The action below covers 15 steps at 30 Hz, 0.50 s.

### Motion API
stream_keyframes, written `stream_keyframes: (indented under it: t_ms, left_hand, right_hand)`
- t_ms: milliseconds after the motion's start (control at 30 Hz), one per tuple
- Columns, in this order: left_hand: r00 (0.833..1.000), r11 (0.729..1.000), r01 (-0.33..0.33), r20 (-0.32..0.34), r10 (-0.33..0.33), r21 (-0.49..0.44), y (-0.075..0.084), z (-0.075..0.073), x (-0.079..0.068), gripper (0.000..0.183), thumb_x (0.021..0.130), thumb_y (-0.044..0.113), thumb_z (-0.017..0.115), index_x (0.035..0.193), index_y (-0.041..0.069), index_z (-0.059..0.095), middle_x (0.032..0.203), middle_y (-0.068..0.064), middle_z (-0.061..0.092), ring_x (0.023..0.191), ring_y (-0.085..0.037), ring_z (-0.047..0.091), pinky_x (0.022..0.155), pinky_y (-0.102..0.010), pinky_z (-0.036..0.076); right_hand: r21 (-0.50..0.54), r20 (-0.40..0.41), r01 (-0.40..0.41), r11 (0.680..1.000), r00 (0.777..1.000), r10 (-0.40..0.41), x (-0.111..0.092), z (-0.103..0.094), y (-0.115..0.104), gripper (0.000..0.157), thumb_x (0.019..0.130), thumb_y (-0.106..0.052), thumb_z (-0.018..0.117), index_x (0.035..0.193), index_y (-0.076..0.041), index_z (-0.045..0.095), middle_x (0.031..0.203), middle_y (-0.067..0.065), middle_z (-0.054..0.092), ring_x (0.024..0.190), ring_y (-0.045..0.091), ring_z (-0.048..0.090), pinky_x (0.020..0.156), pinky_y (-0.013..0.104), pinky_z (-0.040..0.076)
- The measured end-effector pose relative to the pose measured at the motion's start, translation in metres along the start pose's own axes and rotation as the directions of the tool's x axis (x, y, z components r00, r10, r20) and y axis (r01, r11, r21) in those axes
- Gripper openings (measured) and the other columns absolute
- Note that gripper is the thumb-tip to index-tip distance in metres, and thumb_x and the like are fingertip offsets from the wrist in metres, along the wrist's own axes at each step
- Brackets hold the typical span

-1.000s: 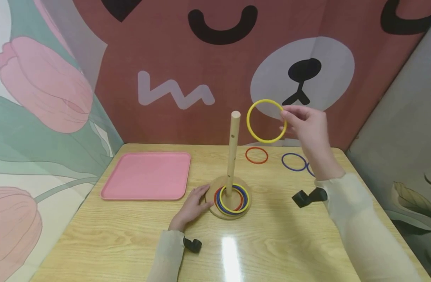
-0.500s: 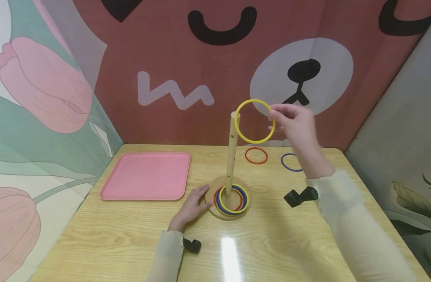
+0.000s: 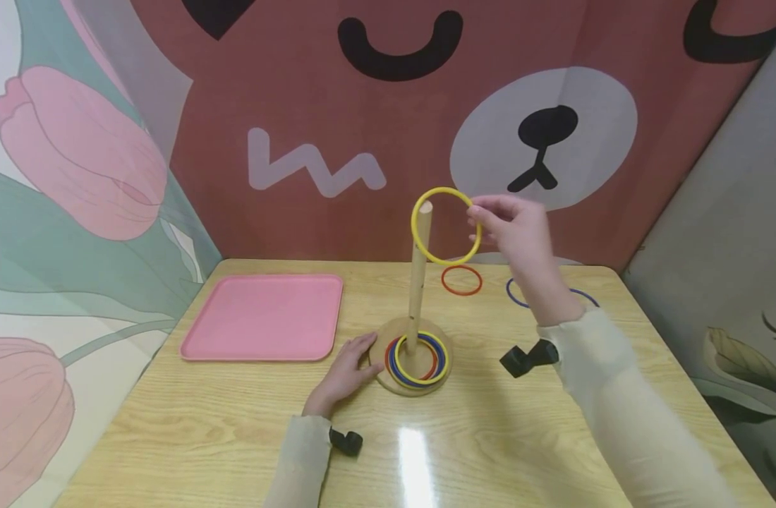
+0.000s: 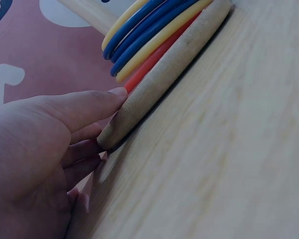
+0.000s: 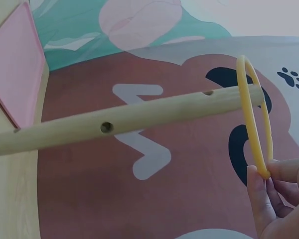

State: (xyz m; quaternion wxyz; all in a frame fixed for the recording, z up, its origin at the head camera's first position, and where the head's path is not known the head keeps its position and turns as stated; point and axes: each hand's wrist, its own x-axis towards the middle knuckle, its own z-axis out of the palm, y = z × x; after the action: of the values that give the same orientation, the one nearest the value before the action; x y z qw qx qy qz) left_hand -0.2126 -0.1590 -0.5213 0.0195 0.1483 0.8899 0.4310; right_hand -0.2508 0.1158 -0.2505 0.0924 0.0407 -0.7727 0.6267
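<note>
My right hand [image 3: 521,229] pinches a yellow ring [image 3: 447,263] between thumb and fingers, tilted at the top of an upright wooden peg [image 3: 417,289]. In the right wrist view, the peg's tip shows inside the ring [image 5: 247,107]. My left hand [image 3: 345,374] holds the left edge of the round wooden base [image 3: 394,329]. Its thumb lies on the top edge and its fingers are against the rim, as the left wrist view shows. Several stacked rings [image 4: 139,37], yellow, blue and red, lie around the peg's foot.
A pink tray [image 3: 261,317] lies on the table [image 3: 210,416] at the left. Behind the peg to the right lies a red ring [image 3: 462,293]. Blue rings [image 3: 585,293] lie further right, partly hidden by my right forearm. A printed cloth [image 3: 299,85] hangs behind the table.
My right hand has moved left with the yellow ring, from right of the peg to its top, then slightly down. The left hand and base have stayed still.
</note>
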Motion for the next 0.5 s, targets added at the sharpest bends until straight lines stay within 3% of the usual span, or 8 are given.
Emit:
stream_keyframes:
  t_ms: [233,500]
  left_hand:
    - [1.000,1.000,-0.004,0.000,0.004,-0.004,0.000,-0.001,0.000,0.067,0.090,0.029,0.068,0.146,0.003,0.041,0.151,-0.017,0.041,0.143,-0.039,0.031,0.123,-0.055,0.012]
    - [1.000,1.000,0.015,0.004,-0.015,-0.010,0.001,-0.001,-0.001,0.067,0.091,0.029,0.066,0.147,0.005,0.040,0.152,-0.016,0.040,0.144,-0.041,0.028,0.122,-0.057,0.012]
  right_hand:
    - [-0.010,0.015,-0.009,1.000,1.000,0.009,0.000,0.011,0.005,0.034,0.089,-0.028,0.068,0.113,-0.004,0.069,0.089,0.000,0.068,0.075,0.005,0.067,0.069,0.021,0.061]
    - [-0.039,0.016,-0.061,0.997,0.998,0.062,-0.001,0.016,0.015,0.036,0.090,-0.029,0.066,0.117,-0.006,0.068,0.100,0.005,0.068,0.082,0.005,0.067,0.074,0.023,0.061]
